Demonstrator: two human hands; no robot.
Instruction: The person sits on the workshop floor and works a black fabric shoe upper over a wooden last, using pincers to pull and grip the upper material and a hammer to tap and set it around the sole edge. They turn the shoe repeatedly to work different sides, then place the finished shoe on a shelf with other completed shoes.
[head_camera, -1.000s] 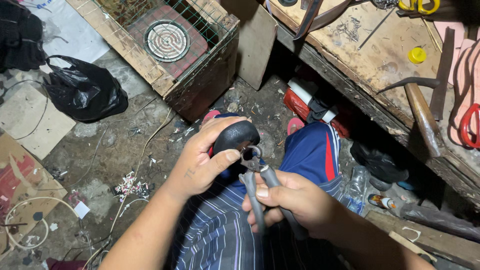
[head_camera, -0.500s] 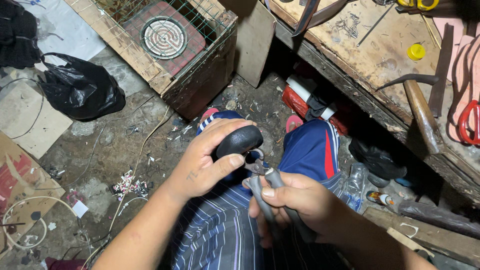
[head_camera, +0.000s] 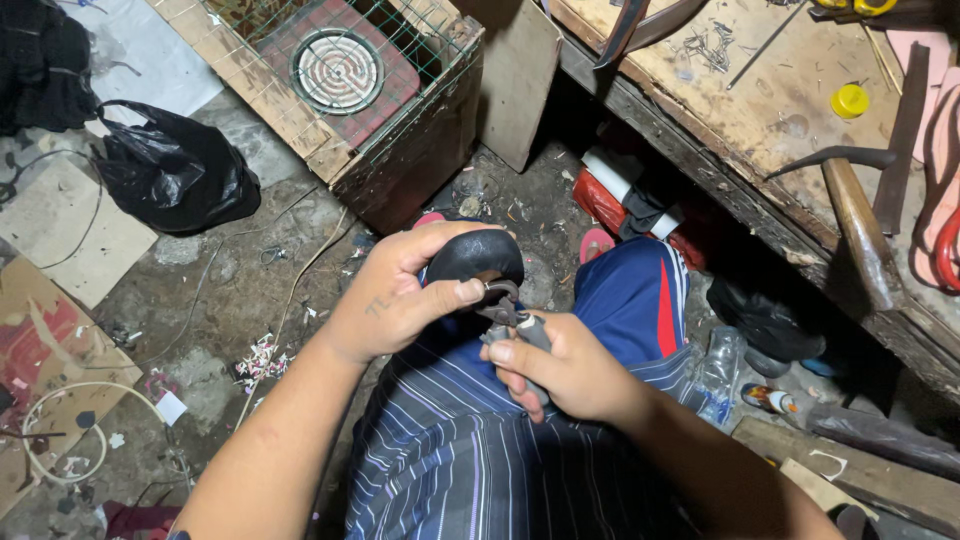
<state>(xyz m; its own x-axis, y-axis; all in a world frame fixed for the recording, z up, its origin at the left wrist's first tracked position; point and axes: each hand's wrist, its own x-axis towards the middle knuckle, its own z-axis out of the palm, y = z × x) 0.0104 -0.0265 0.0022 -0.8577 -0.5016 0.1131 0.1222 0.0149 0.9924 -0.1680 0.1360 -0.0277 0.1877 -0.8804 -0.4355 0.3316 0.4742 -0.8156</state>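
While the left hand (head_camera: 400, 295) wraps tight around a black rounded part (head_camera: 475, 255) over the lap, the right hand (head_camera: 560, 365), just right and nearer, clamps grey-handled pliers (head_camera: 505, 315) whose tip bites its lower edge, seemingly mid-pull, calling next for a steady counter-grip.

Single head-worn view — steeply downward, close over lap and floor (head_camera: 200, 300) — workbench (head_camera: 760, 110) at right.
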